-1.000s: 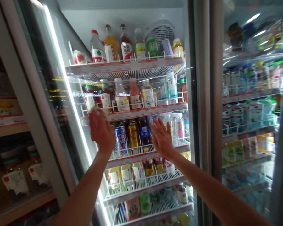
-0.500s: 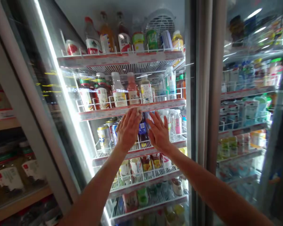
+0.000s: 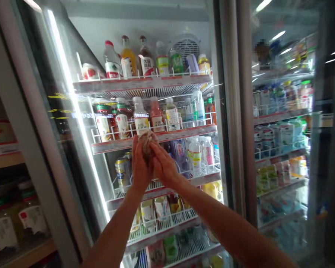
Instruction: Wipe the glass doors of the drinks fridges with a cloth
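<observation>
A crumpled, pale brownish cloth (image 3: 147,146) is bunched between my two hands, in front of a lit drinks fridge. My left hand (image 3: 141,169) is closed on it from the left, its fingers pointing up. From the right, the straight fingers of my right hand (image 3: 165,166) press against the cloth, and both hands meet below it. Behind my fingertips runs a shelf edge (image 3: 184,134) with a red-and-white label strip. Just above stand a white-capped bottle (image 3: 141,117) and a pinkish bottle (image 3: 156,115). My hands hide part of the can shelf.
Upper bottles (image 3: 127,59) stand behind a wire rail. Left of the hands is a can (image 3: 123,170); right, a clear bottle (image 3: 195,156). A bright light strip (image 3: 72,96) and a metal upright (image 3: 237,111) flank the fridge. Dark jars (image 3: 32,214) sit on the left shelf.
My right hand has moved left and come together with my left hand on the cloth. Before, the hands were apart, with the cloth at the left hand. The view has shifted slightly.
</observation>
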The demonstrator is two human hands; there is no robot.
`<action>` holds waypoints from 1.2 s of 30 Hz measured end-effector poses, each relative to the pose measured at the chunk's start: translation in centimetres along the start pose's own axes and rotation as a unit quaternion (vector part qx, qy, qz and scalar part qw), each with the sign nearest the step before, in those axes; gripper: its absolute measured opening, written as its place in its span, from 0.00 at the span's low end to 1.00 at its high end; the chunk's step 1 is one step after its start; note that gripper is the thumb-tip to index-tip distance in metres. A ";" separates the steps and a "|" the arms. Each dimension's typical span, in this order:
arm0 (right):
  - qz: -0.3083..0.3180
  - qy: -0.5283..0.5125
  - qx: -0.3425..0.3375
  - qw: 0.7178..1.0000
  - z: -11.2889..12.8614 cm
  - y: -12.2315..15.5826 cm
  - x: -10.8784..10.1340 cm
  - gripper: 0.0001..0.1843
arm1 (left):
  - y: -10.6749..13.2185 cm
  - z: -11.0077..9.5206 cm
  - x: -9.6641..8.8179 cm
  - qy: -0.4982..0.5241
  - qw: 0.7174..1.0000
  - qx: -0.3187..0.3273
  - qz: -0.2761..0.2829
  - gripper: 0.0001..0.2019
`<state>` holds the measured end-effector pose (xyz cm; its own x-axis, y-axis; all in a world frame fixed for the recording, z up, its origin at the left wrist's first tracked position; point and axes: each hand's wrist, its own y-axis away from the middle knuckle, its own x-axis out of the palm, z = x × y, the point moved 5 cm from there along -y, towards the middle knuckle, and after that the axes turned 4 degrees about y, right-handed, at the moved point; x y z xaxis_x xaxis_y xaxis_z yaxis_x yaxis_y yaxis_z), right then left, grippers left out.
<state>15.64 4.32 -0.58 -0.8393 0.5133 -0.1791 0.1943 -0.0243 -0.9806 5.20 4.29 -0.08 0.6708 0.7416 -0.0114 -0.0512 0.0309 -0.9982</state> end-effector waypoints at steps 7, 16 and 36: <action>-0.030 0.147 0.056 0.987 2.7 -2.4 4.8 0.26 | 2.8 3.7 -6.0 -0.057 0.998 -0.005 -0.005 0.27; -0.167 0.252 0.027 0.953 -5.3 1.5 -2.0 0.14 | 3.3 5.6 -6.0 -0.201 0.980 -0.003 0.010 0.28; -0.280 0.264 0.139 0.912 -12.8 4.0 -9.4 0.27 | 3.6 4.8 -6.0 -0.208 0.978 0.023 0.006 0.31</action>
<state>30.85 10.38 -1.83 -0.3913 0.8519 0.3482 -0.3885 0.1901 -0.9016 -2.59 3.15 -3.30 0.3120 0.9500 0.0123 -0.0968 0.0447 -0.9943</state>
